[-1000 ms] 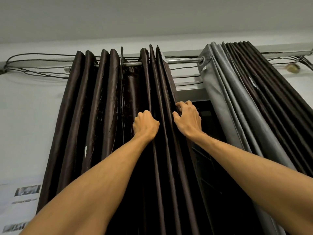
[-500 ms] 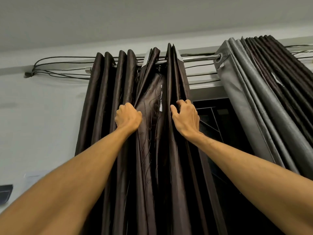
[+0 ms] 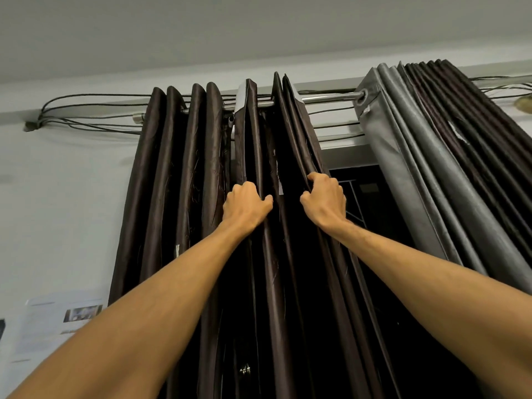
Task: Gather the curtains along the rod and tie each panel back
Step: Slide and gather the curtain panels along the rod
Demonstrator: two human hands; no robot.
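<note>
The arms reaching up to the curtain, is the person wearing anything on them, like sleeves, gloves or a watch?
No. Both forearms are bare as far as the picture shows, with no sleeves in view. The left hand and right hand have no gloves, and no watch, bracelet or ring is visible on them.

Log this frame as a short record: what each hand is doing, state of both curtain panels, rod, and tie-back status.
left hand: closed on a fold of the dark brown panel
right hand: closed on the panel's inner edge folds
dark brown panel: bunched in pleats on the left part of the rod
grey-backed panel: gathered at the right, untouched
rod: bare stretch between the panels
window: dark, partly uncovered
tie-backs: none visible; neither panel tied
</note>
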